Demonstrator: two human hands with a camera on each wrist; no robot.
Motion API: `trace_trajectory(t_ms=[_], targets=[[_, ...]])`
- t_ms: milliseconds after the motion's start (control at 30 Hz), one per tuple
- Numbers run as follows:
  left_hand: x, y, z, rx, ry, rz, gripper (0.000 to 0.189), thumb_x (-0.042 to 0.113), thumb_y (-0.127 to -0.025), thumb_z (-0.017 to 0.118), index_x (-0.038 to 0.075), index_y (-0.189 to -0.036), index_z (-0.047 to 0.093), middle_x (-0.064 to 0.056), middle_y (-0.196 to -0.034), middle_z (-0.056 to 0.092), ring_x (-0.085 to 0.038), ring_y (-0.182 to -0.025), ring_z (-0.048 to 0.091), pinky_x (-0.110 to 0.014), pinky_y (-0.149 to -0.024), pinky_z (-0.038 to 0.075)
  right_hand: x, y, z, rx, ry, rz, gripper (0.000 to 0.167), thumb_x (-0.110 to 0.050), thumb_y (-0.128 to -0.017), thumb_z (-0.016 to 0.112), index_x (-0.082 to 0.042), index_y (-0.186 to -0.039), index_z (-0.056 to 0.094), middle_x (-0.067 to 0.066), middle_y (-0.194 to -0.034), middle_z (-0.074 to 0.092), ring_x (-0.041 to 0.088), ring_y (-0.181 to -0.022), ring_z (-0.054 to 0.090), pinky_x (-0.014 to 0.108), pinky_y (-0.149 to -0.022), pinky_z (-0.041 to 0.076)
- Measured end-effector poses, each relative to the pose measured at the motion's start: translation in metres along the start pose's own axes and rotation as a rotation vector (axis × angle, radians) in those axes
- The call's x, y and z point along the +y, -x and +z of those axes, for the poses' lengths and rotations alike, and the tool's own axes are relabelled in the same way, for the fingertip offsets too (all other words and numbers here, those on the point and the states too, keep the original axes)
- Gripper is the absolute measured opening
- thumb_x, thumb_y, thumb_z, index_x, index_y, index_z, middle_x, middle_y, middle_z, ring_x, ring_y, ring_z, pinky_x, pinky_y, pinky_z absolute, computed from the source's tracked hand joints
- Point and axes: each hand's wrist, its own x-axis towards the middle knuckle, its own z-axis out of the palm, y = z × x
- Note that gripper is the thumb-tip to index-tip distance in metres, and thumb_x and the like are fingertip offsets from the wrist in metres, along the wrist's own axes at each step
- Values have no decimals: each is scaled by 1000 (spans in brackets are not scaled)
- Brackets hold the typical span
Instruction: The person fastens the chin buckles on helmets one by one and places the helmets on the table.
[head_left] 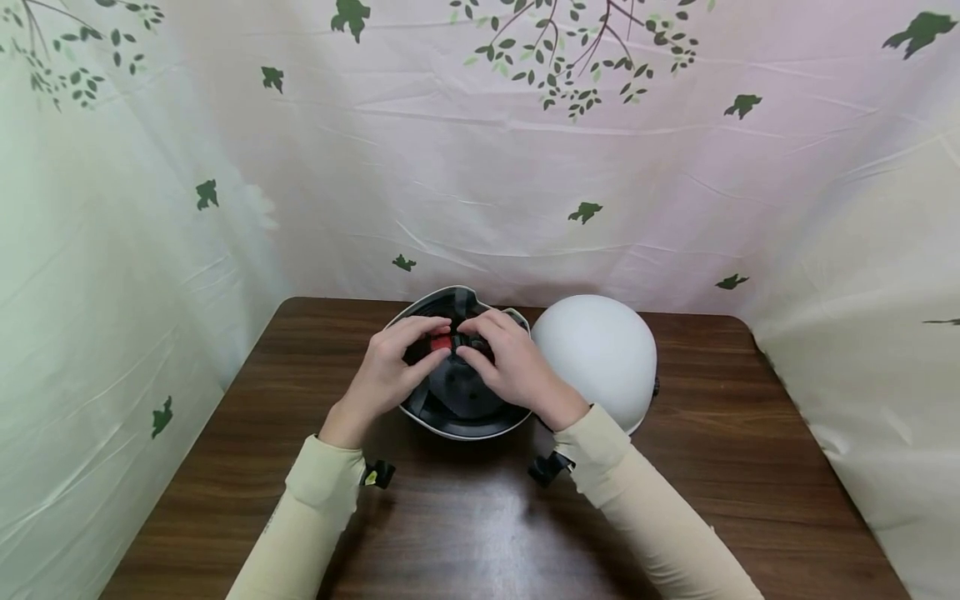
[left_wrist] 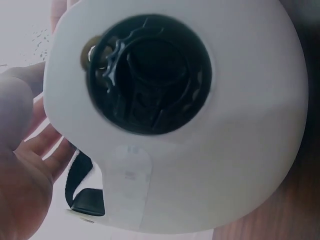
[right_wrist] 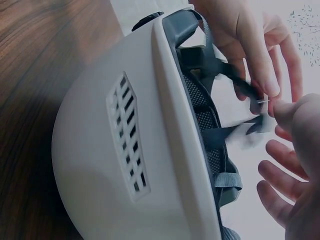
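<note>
A white helmet lies upturned on the table, its black padded inside facing up. Over its opening, my left hand pinches the red part of the chin strap buckle between thumb and fingers. Facing it, my right hand holds the black side of the buckle, fingertips close to the left ones. Black straps rise from the helmet's rim to the fingers in the right wrist view. A round black dial shows on the helmet's outer shell in the left wrist view.
A second white helmet stands dome up close to the right of the first, beside my right forearm. Both rest near the back of the dark wooden table. A leaf-patterned curtain hangs behind and on both sides.
</note>
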Motion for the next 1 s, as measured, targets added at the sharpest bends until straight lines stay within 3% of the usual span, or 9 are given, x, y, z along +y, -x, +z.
trace_trajectory(t_ms=[233, 500, 700, 867, 1000], targets=[[2, 8, -6, -11, -2, -7, 32, 1, -89, 82, 6, -120, 75, -9, -119, 74, -25, -111, 69, -31, -101, 53, 4, 6, -8, 20, -32, 26, 20, -19, -101, 73, -6, -117, 73, 7, -116, 66, 22, -113, 61, 39, -98, 52], [1, 26, -13, -58, -19, -76, 35, 13, -88, 83, 10, -122, 75, -12, -126, 70, -26, -121, 64, -39, -106, 50, 12, 22, -19, 64, -7, 52, 13, -14, -99, 74, -6, -109, 76, 8, -113, 66, 26, -109, 63, 44, -95, 53], [-7, 26, -15, -45, -16, -105, 34, 13, -90, 80, 11, -124, 74, -9, -128, 70, -26, -123, 62, -39, -107, 49, 16, 31, -27, 80, 8, 104, 12, -12, -97, 76, -6, -108, 75, 10, -112, 65, 28, -109, 63, 45, -97, 52], [-14, 21, -16, -40, -14, -131, 33, 15, -92, 77, 11, -125, 74, -9, -132, 68, -27, -126, 58, -46, -107, 46, 20, 38, -29, 74, 8, 157, 12, -11, -96, 75, -6, -107, 75, 9, -113, 65, 28, -98, 63, 41, -86, 53], [-13, 21, -19, 13, -41, -140, 34, 17, -91, 78, 12, -125, 75, -14, -137, 64, -31, -130, 51, -50, -105, 42, 22, 40, -34, 76, 12, 176, 15, -12, -97, 75, -4, -110, 76, 10, -115, 65, 29, -95, 64, 39, -83, 54]])
